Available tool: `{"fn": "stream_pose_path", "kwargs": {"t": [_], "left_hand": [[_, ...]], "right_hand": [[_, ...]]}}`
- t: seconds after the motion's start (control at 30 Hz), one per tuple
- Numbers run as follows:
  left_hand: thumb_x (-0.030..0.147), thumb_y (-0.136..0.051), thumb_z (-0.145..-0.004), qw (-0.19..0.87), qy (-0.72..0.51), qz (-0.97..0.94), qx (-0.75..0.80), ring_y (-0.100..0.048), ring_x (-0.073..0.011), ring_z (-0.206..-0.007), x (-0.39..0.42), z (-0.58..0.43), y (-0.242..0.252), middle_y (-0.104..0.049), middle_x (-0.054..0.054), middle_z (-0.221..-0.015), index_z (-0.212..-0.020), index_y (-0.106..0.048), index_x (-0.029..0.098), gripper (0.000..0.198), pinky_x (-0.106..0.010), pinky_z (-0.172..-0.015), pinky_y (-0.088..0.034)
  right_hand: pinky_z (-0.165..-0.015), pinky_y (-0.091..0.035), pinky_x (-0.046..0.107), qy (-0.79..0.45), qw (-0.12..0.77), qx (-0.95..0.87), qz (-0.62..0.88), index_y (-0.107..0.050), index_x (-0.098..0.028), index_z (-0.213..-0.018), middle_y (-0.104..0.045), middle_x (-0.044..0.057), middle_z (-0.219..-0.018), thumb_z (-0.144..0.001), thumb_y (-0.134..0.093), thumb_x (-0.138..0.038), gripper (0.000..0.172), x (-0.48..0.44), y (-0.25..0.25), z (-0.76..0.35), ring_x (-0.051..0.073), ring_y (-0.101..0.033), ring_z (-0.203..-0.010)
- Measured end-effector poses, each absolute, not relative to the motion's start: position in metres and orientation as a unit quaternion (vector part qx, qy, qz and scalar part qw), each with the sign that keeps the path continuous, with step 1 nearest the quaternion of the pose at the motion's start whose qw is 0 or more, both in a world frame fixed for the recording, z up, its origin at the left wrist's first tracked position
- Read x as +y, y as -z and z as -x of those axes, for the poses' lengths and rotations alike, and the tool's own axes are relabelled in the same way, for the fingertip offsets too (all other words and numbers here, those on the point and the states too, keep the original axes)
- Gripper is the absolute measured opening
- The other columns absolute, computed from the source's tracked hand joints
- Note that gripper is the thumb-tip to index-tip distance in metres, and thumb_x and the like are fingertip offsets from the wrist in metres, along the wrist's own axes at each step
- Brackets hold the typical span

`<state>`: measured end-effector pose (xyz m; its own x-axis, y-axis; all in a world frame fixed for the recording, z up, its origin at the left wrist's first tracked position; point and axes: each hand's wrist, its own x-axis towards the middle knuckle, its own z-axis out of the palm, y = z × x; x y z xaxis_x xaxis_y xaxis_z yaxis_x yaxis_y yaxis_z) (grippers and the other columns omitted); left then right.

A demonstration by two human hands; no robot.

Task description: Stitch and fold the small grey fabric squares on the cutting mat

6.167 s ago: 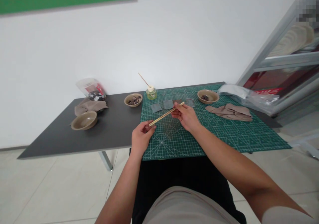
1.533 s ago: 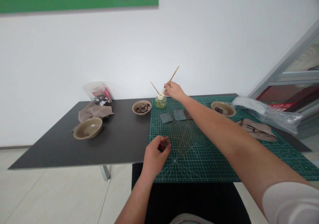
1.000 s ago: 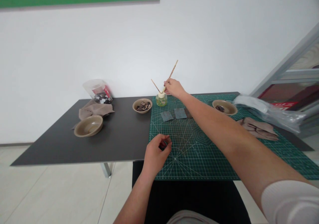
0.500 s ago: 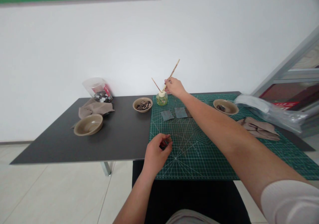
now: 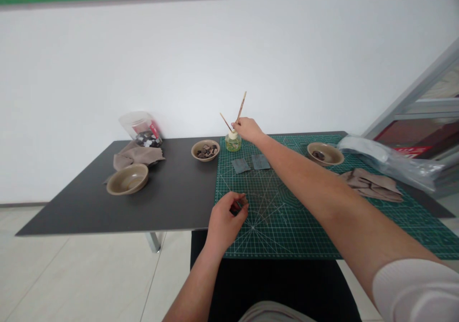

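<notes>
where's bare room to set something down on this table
The dark tabletop has bare room between the beige bowl and the green cutting mat. The mat's front also has room, right of the left hand and under the right forearm. It's crowded at the back: glass jar, right hand, bowl of dark pieces, grey squares.

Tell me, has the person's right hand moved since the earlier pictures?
Yes: the right hand has moved forward across the green cutting mat and now sits right beside the glass jar, which stayed put.
</notes>
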<state>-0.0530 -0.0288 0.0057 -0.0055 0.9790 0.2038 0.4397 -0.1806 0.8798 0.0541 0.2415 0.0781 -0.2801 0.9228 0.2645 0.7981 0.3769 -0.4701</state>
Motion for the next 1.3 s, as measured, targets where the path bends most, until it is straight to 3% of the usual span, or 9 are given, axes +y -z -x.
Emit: {"fn": "stream_pose_path", "kwargs": {"t": [0.1, 0.23, 0.33, 0.47, 0.6, 0.77, 0.87, 1.0, 1.3], "left_hand": [[0.021, -0.063, -0.083, 0.307, -0.433, -0.631, 0.566, -0.059, -0.0125, -0.069, -0.029, 0.053, -0.007, -0.069, 0.001, -0.082, -0.095, -0.068, 0.022, 0.012, -0.026, -0.067, -0.048], [0.023, -0.062, -0.084, 0.307, -0.431, -0.631, 0.567, -0.059, -0.0126, -0.069, -0.03, 0.053, -0.008, -0.068, 0.001, -0.082, -0.095, -0.068, 0.022, 0.012, -0.026, -0.068, -0.047], [0.024, -0.062, -0.084, 0.303, -0.427, -0.635, 0.568, -0.059, -0.0126, -0.069, -0.029, 0.053, -0.007, -0.067, 0.001, -0.081, -0.094, -0.068, 0.022, 0.012, -0.026, -0.067, -0.047], [0.023, -0.062, -0.084, 0.301, -0.427, -0.635, 0.569, -0.059, -0.0121, -0.069, -0.029, 0.053, -0.005, -0.068, 0.001, -0.081, -0.094, -0.068, 0.022, 0.012, -0.026, -0.067, -0.047], [0.024, -0.063, -0.083, 0.313, -0.444, -0.617, 0.57, -0.059, -0.0123, -0.07, -0.027, 0.053, -0.003, -0.069, 0.001, -0.083, -0.097, -0.068, 0.021, 0.014, -0.026, -0.069, -0.048], [0.027, -0.066, -0.082, 0.33, -0.483, -0.57, 0.577, -0.06, -0.0121, -0.07, -0.024, 0.053, -0.001, -0.07, 0.001, -0.083, -0.098, -0.065, 0.021, 0.017, -0.026, -0.07, -0.049], [0.029, -0.068, -0.08, 0.331, -0.503, -0.549, 0.579, -0.062, -0.0127, -0.072, -0.022, 0.052, -0.001, -0.07, 0.001, -0.084, -0.098, -0.063, 0.021, 0.02, -0.026, -0.071, -0.05], [0.03, -0.065, -0.08, 0.307, -0.482, -0.566, 0.595, -0.059, -0.013, -0.069, -0.023, 0.053, -0.004, -0.066, 0.002, -0.078, -0.091, -0.063, 0.02, 0.015, -0.025, -0.068, -0.048], [0.02, -0.061, -0.071, 0.284, -0.428, -0.623, 0.591, -0.058, -0.0134, -0.067, -0.023, 0.05, -0.006, -0.065, 0.003, -0.076, -0.091, -0.064, 0.021, 0.02, -0.025, -0.066, -0.045]], "right_hand": [[-0.093, -0.048, 0.035, -0.164, 0.26, -0.775, 0.552, -0.07, -0.013, -0.1, -0.073, 0.017, -0.11, -0.093, -0.059, -0.037, 0.027, 0.242, -0.074, -0.054, 0.026, -0.067, -0.105], [-0.092, -0.048, 0.033, -0.184, 0.389, -0.715, 0.552, -0.062, -0.013, -0.119, -0.071, 0.013, -0.115, -0.091, -0.061, -0.039, 0.039, 0.241, -0.075, -0.059, 0.023, -0.066, -0.103], [-0.094, -0.046, 0.031, -0.17, 0.444, -0.714, 0.514, -0.066, -0.016, -0.109, -0.072, 0.009, -0.11, -0.099, -0.047, -0.038, 0.031, 0.24, -0.079, -0.062, 0.02, -0.065, -0.103], [-0.09, -0.047, 0.03, -0.226, 0.396, -0.734, 0.504, -0.067, -0.015, -0.101, -0.074, 0.009, -0.105, -0.103, -0.036, -0.04, 0.04, 0.246, -0.082, -0.059, 0.02, -0.067, -0.098], [-0.094, -0.046, 0.034, -0.246, 0.373, -0.72, 0.531, -0.064, -0.013, -0.109, -0.071, 0.014, -0.11, -0.1, -0.041, -0.05, 0.045, 0.244, -0.089, -0.061, 0.024, -0.065, -0.104], [-0.099, -0.044, 0.034, -0.157, 0.533, -0.642, 0.529, -0.056, -0.016, -0.121, -0.065, 0.015, -0.124, -0.1, -0.041, -0.043, 0.037, 0.181, -0.098, -0.083, 0.022, -0.06, -0.114], [-0.078, -0.049, 0.032, -0.242, 0.419, -0.73, 0.482, -0.063, -0.022, -0.106, -0.072, 0.006, -0.097, -0.091, -0.057, -0.048, 0.03, 0.115, -0.088, -0.097, 0.019, -0.066, -0.082], [-0.067, -0.048, 0.03, -0.322, 0.277, -0.794, 0.434, -0.064, -0.025, -0.107, -0.072, 0.003, -0.096, -0.08, -0.072, -0.042, 0.033, 0.043, -0.058, -0.109, 0.016, -0.063, -0.071], [-0.069, -0.045, 0.027, -0.371, 0.311, -0.747, 0.455, -0.065, -0.019, -0.094, -0.072, 0.002, -0.086, -0.081, -0.073, -0.034, 0.021, 0.001, -0.026, -0.116, 0.015, -0.064, -0.075]]}}
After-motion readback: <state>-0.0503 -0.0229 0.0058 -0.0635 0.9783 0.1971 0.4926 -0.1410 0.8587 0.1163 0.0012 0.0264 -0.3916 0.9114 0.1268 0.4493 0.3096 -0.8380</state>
